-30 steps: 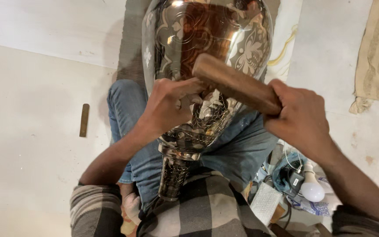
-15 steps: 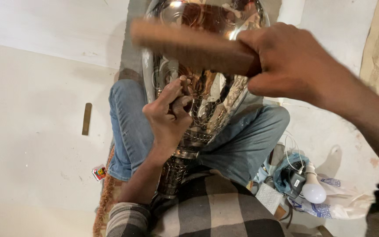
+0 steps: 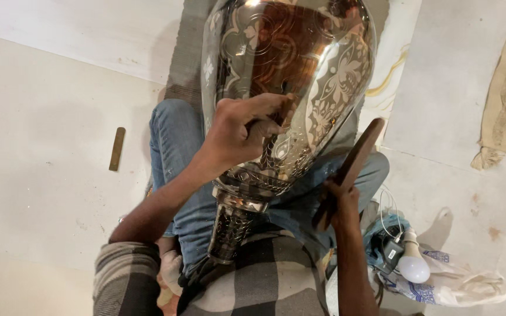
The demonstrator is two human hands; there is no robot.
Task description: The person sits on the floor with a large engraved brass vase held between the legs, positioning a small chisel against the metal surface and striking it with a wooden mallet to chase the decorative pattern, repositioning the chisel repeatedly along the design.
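Your right hand (image 3: 338, 202), high over the work half a second ago, has dropped beside your right knee, clenched on the wooden mallet (image 3: 352, 167). Your left hand (image 3: 244, 126) pinches something small against the engraved metal vase (image 3: 288, 76) across your lap; hammering is paused.

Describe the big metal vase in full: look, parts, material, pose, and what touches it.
The vase is large, shiny, mirror-like metal with engraved floral and scroll patterns. Its bulbous body narrows to a banded neck and patterned stem pointing toward the person. It lies tilted across the jeans-clad lap. The left hand presses on its body; the right hand holds a wooden mallet beside it.
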